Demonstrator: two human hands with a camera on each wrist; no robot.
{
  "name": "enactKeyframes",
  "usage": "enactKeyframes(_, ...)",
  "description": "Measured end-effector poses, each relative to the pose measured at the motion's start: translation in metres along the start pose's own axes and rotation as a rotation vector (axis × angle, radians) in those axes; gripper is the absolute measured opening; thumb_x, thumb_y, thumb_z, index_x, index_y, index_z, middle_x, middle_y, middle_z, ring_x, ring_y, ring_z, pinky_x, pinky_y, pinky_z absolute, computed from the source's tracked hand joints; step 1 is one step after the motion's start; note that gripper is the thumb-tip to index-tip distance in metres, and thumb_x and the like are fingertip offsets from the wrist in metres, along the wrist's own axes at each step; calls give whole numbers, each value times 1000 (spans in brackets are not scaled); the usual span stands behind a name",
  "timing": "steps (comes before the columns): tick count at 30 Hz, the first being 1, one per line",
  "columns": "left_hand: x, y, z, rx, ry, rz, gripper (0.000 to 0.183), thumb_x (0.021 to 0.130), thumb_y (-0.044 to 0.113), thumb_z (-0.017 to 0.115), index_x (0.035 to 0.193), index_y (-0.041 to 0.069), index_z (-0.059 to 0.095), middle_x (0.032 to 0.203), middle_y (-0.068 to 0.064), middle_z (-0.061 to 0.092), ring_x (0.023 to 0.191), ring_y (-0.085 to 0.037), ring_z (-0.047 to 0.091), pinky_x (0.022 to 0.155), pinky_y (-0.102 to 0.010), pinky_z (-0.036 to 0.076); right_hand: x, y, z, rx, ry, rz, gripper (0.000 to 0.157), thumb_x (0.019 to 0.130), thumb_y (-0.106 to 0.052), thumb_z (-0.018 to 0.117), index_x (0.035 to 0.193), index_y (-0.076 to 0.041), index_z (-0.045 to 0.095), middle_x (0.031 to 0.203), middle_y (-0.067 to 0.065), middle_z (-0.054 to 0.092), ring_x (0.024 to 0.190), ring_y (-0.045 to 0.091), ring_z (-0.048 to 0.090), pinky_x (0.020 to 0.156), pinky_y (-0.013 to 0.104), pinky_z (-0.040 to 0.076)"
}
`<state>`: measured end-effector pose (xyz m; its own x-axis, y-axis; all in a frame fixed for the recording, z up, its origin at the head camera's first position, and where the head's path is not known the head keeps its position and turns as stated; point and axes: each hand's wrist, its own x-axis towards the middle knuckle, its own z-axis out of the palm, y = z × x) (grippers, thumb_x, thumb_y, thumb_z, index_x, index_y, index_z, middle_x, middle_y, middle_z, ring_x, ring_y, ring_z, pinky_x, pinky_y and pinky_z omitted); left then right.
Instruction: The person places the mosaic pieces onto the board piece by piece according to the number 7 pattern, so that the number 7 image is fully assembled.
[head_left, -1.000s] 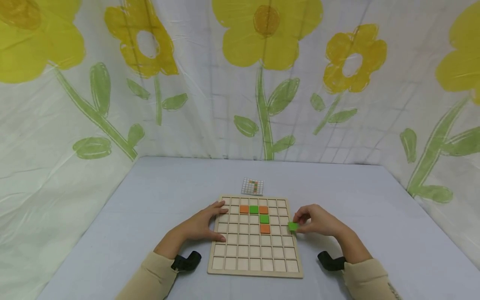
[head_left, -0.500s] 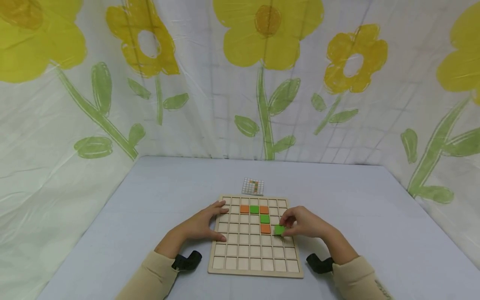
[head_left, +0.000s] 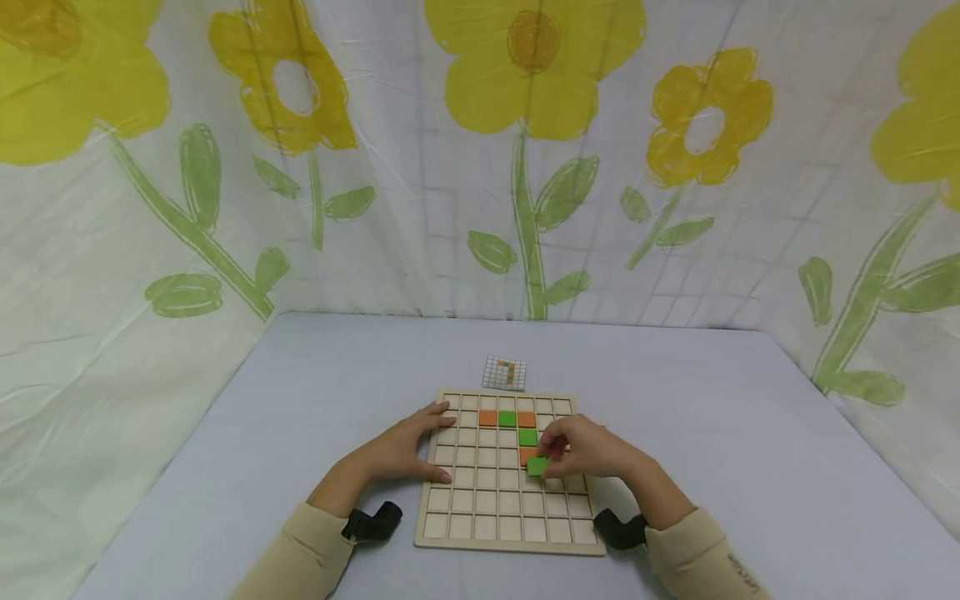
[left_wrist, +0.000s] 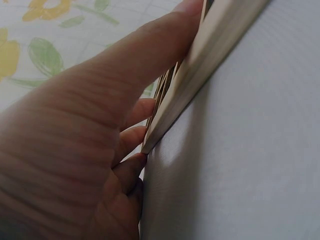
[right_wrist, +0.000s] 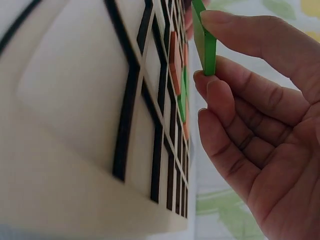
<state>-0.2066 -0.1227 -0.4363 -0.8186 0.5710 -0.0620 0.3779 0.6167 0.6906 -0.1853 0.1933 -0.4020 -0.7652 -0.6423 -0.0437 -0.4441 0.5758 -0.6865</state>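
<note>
A wooden grid board (head_left: 510,546) lies on the table, with orange and green square tiles set in some of its cells. My left hand (head_left: 401,446) rests on the board's left edge, thumb and fingers spread apart; in the left wrist view its thumb (left_wrist: 150,50) lies along the wooden rim. Over the board, my right hand (head_left: 596,450) pinches a green square tile (head_left: 536,467) between thumb and fingers. The held tile is just below the lowest orange tile (head_left: 527,457) and overlaps it in the head view. The right wrist view shows this tile (right_wrist: 209,50) tilted on edge, above the grid.
A small printed card (head_left: 504,372) with a grid pattern lies just beyond the board's far edge. Both wrists wear black camera mounts, the right one (head_left: 621,531) close to the board's right edge. A flower-printed curtain (head_left: 375,250) hangs behind the white table (head_left: 337,358).
My right hand has carried the green tile leftward from the board's right edge to the cells below the lowest orange tile. The left hand stays in place.
</note>
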Motion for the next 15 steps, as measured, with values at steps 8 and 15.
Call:
enactKeyframes(8,0,1,0,-2,0,0,88,65,44,82,138,11,45,156,-5,20,145,-30,11,114,-54,19,4,-7,5,14,-11,-10,20,75,-15,78,88,-7,66,85,0,65,73,1,57,65,19,52)
enactKeyframes(15,0,-2,0,5,1,3,88,66,45,81,138,12,45,156,-4,20,145,-30,11,113,-54,20,4,-9,10,39,-25,29,20,75,-14,78,89,-8,66,84,-1,64,71,2,56,64,19,51)
